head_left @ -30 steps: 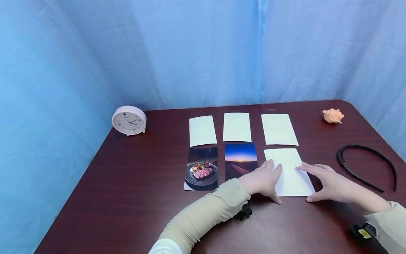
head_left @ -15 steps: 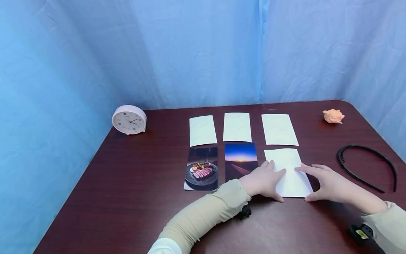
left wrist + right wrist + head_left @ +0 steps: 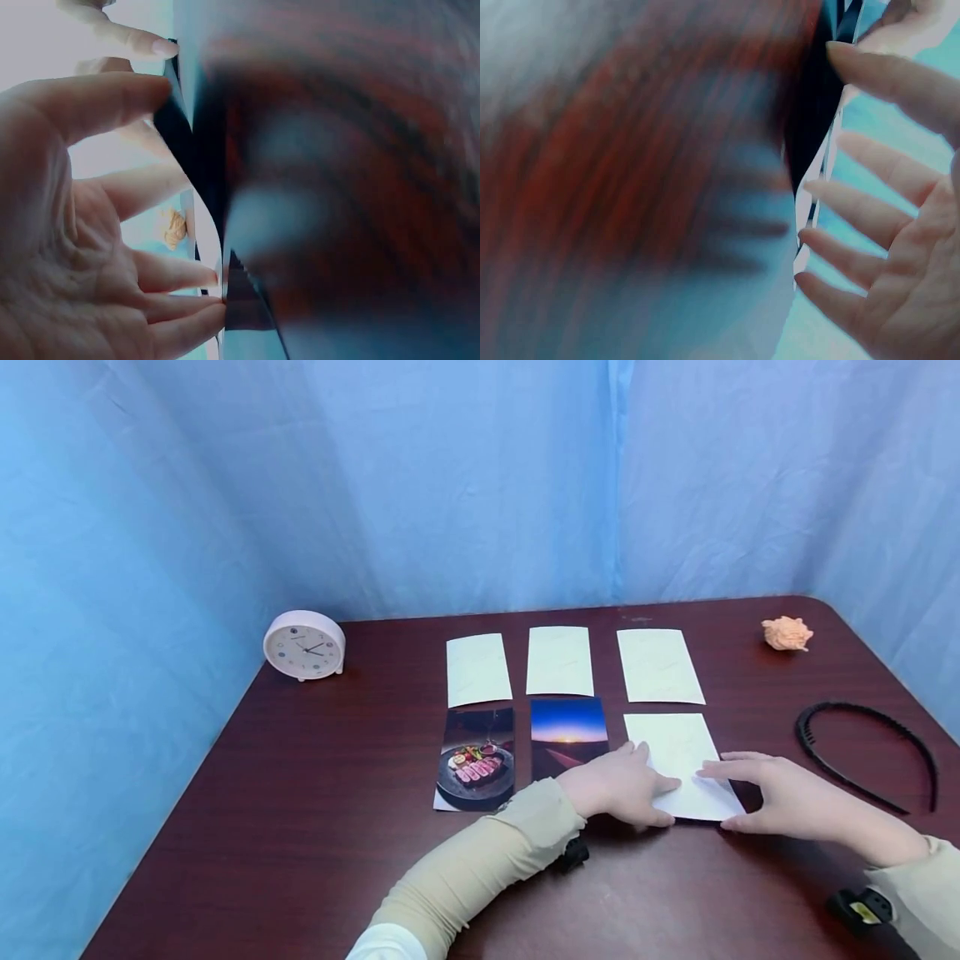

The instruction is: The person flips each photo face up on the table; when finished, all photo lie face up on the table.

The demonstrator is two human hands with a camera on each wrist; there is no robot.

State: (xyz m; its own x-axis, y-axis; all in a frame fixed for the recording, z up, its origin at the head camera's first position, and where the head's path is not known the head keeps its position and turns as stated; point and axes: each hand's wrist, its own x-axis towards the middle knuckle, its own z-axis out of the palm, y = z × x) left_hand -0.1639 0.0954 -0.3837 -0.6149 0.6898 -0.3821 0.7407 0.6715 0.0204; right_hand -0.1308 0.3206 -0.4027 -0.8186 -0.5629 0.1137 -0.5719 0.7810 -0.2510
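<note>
A white-backed photo point(image 3: 671, 739) lies at the front right of two rows, its near edge bowed up off the table. My left hand point(image 3: 626, 785) pinches its near left corner, thumb at the edge and fingers on top. At the near right corner my right hand point(image 3: 783, 793) pinches it likewise. Both wrist views show the photo's dark underside point(image 3: 180, 135) raised and curved near the thumbs. Left of it lie a sunset-road photo point(image 3: 570, 727), partly hidden by my left hand, and a steak-plate photo point(image 3: 477, 764), both picture side up.
Behind are three white-backed photos: left point(image 3: 478, 668), middle point(image 3: 560, 660) and right point(image 3: 660, 665). A white clock point(image 3: 304, 646) stands at the back left. On the right lie a black headband point(image 3: 870, 710) and a peach crumpled ball point(image 3: 786, 633). Blue curtains point(image 3: 450, 485) surround the dark table point(image 3: 300, 827).
The near edge of the front right photo has risen off the table and bowed. My fingers have shifted slightly around its near corners. The other photos stay put.
</note>
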